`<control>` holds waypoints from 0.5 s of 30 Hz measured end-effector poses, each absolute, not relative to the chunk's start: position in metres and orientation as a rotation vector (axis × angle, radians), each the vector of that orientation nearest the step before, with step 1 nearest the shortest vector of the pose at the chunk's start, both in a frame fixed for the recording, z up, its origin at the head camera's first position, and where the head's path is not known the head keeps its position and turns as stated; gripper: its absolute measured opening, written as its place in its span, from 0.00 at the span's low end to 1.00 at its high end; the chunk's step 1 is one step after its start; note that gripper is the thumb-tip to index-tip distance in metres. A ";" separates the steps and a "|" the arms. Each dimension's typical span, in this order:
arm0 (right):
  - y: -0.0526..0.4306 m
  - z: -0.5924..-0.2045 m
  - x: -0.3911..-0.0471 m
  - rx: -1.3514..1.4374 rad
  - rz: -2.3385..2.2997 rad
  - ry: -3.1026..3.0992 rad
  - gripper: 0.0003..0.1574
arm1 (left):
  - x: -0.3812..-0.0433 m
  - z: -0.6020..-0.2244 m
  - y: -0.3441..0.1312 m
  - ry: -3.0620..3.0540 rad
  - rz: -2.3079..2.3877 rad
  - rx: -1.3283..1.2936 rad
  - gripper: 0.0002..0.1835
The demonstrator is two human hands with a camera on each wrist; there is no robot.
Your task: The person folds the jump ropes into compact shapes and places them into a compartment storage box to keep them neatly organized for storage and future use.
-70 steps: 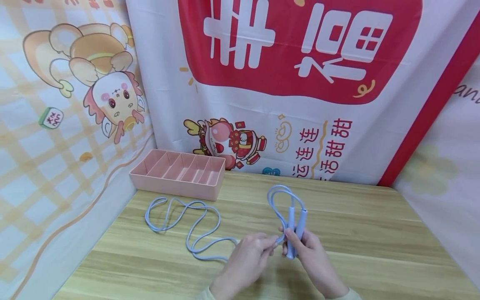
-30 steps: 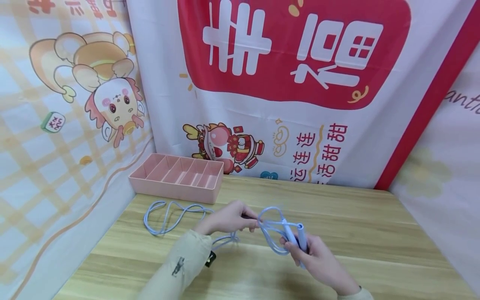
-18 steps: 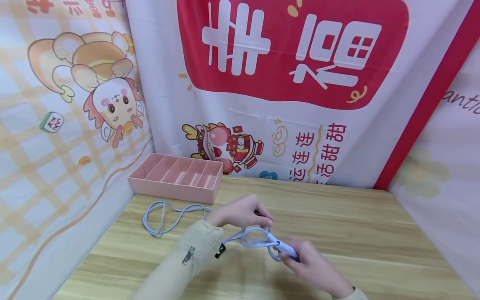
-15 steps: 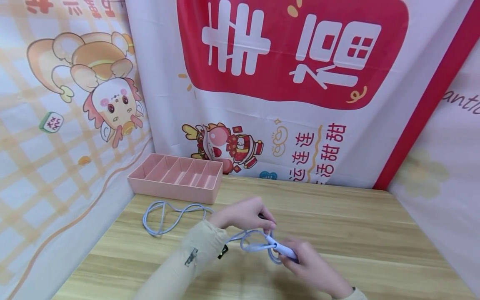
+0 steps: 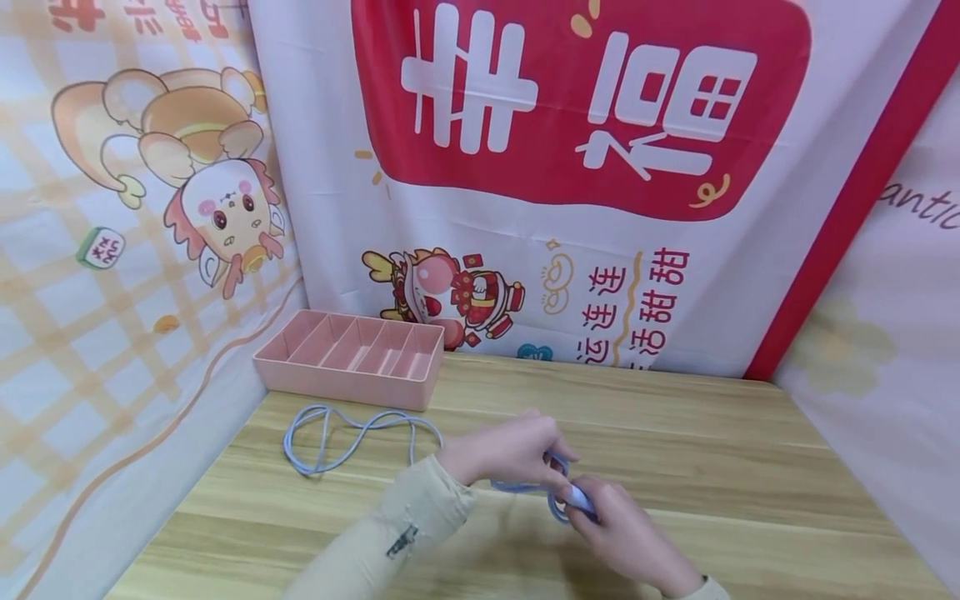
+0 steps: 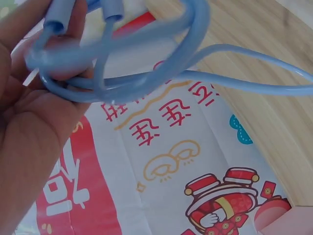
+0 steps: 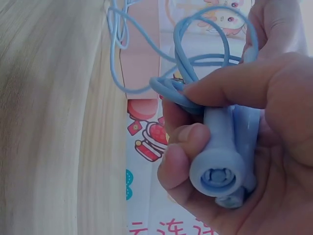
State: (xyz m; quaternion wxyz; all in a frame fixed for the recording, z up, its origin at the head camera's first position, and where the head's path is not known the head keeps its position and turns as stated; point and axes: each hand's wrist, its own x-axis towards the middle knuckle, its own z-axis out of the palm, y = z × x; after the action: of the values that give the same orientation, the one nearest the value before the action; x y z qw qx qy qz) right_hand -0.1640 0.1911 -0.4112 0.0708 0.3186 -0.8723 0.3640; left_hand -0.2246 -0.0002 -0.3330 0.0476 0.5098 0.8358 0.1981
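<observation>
A light-blue jump rope has its two handles (image 7: 220, 129) side by side in my right hand (image 5: 626, 533), fingers curled round them. In the right wrist view, my right thumb (image 7: 234, 85) presses coiled cord (image 7: 178, 93) against the handles. My left hand (image 5: 521, 450) is right at the cord ends of the handles, its fingers curled round the cord. Loops of cord (image 6: 146, 85) cross the left palm in the left wrist view, partly blurred. The rest of the cord (image 5: 363, 431) lies in loose curves on the table to the left.
A pink divided box (image 5: 341, 383) stands at the table's back left, just behind the loose cord. Printed cloths hang behind the wooden table (image 5: 712, 467) and along both sides.
My left hand has moved right and toward me, up to the handles, bringing cord with it. The right hand has turned the handles from upright to pointing left. More cord is gathered near the hands.
</observation>
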 end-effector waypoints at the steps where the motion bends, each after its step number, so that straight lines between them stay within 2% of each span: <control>1: 0.191 -0.411 -0.164 0.943 1.111 -2.631 0.09 | -0.225 -0.334 0.000 2.548 0.611 1.564 0.07; 3: 0.192 -0.412 -0.166 0.920 1.166 -2.650 0.10 | -0.225 -0.336 0.002 2.551 0.624 1.606 0.05; 8: 0.196 -0.411 -0.167 0.858 1.408 -2.686 0.03 | -0.219 -0.341 0.007 2.630 0.577 1.813 0.12; 15: 0.197 -0.411 -0.167 0.702 1.564 -2.635 0.03 | -0.195 -0.356 0.013 3.080 0.199 1.951 0.03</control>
State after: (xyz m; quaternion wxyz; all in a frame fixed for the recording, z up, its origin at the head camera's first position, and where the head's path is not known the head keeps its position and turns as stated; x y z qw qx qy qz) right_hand -0.1667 0.1973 -0.4110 -0.0008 0.2235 -0.8382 0.4975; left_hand -0.1952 0.0129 -0.3561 -0.2519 0.5171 0.8163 0.0527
